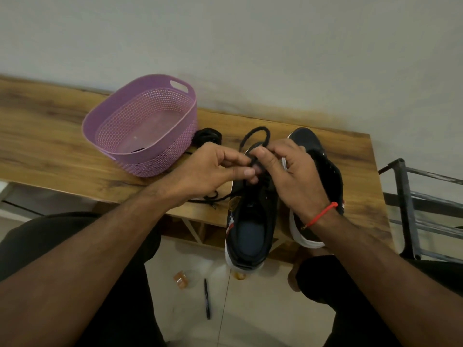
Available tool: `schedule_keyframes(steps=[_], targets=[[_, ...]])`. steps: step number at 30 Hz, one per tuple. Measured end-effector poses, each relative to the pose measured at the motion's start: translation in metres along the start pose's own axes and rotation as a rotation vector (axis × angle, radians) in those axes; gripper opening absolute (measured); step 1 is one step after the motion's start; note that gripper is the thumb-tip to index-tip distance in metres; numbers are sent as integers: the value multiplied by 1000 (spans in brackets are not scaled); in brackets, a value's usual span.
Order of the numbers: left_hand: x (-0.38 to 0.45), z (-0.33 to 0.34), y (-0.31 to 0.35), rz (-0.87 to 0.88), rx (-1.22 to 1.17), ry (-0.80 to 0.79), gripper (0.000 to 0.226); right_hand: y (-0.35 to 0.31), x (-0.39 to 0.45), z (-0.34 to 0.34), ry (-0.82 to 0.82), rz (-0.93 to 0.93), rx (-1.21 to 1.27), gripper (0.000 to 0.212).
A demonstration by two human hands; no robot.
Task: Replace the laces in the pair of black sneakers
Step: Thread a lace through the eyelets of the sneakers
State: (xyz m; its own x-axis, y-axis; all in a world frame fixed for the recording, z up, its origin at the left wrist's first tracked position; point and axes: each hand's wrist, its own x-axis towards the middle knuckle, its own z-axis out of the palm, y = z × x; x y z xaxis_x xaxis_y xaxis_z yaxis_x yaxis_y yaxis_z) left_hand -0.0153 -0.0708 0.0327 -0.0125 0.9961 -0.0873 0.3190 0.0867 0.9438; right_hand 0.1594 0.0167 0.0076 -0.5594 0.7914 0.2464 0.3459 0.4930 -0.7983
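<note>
Pinching one black lace (253, 144) with left hand (210, 171) and right hand (295, 176) above two black, white-soled sneakers (250, 221); one purple basket (120, 113) beside

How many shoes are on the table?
2. One black sneaker sits upright under both hands, which pinch its black lace. The second sneaker lies beside it, to its right, partly hidden by the right hand.

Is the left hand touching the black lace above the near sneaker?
Touching. The head view shows the left hand pinching the black lace between thumb and fingers, just above the near sneaker.
</note>
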Motion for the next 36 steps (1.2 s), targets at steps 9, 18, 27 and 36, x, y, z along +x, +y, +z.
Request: schedule_keyframes(steps=[9,18,27,36], targets=[[1,-26,17,157,-534,454,17,-5,-9,9,-249,-73,-161,26],[-3,-6,-1,-299,163,-265,41,-23,-5,-5,12,-147,134,23],[5,-3,-4,-66,98,101,15,-2,-5,0,-248,47,-153,65],[-6,-36,6,-507,244,-329,18,-1,-7,1,-489,108,-470,68]])
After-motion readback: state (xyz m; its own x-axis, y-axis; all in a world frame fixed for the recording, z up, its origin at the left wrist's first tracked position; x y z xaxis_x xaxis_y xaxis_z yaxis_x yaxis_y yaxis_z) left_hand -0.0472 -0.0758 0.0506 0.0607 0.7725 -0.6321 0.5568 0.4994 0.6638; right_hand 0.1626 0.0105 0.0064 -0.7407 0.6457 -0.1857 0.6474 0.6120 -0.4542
